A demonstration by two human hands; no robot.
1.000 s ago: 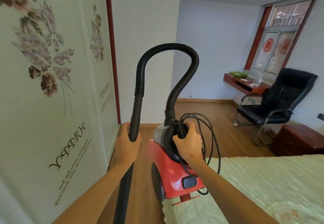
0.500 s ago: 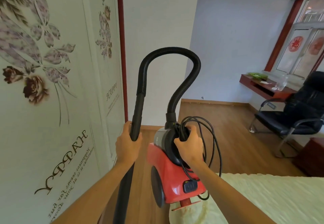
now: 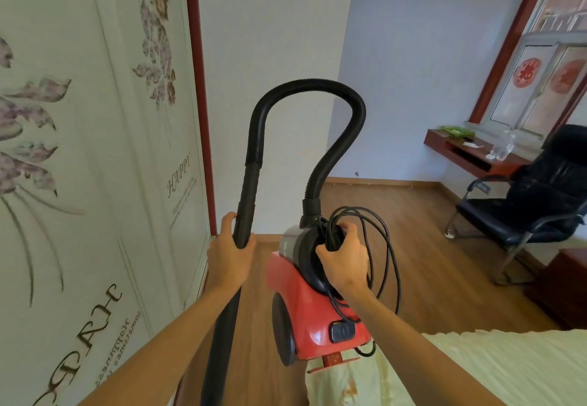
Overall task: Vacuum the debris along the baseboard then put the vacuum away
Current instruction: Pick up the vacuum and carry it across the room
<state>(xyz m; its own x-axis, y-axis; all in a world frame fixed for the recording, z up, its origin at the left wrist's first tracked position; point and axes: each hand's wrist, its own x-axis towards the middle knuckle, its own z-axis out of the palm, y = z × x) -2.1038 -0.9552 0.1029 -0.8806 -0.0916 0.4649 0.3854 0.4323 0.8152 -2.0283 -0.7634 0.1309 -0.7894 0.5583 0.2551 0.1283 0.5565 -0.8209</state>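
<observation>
I carry a red canister vacuum (image 3: 305, 307) off the floor in front of me. My right hand (image 3: 344, 259) grips its black top handle together with loops of the black power cord (image 3: 386, 246). My left hand (image 3: 228, 254) grips the black wand (image 3: 244, 215), which runs down past my forearm out of view. The ribbed black hose (image 3: 305, 88) arches overhead from wand to canister. A wooden baseboard (image 3: 381, 181) lines the far wall.
A wardrobe with flower-printed sliding doors (image 3: 95, 151) stands close on my left. A bed with a pale green cover (image 3: 492, 367) is at lower right. A black office chair (image 3: 533, 202), a red wall desk (image 3: 476, 158) and a red cabinet (image 3: 565, 288) stand at the right on the wood floor.
The view has shifted forward and left along the wardrobe, so the chair and desk sit farther right. Both hands keep the same hold on wand and handle.
</observation>
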